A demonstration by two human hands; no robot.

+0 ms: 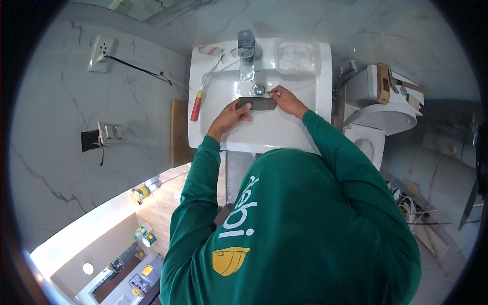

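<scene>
Where both hands meet, seemingly gripped: dark plate [257, 103]

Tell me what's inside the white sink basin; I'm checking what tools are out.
In the sink: a red-handled tool, the drain, and a dark flat object held by the left hand; the right hand is beside the drain. The basin beneath them is hidden.

A white toilet [378, 109] stands just right of the white sink [305, 122], with a wooden-handled hammer [383, 84] lying on its tank. Left of the sink, a wall socket [100, 53] with a black cable sits high on the marble wall [56, 152].
</scene>
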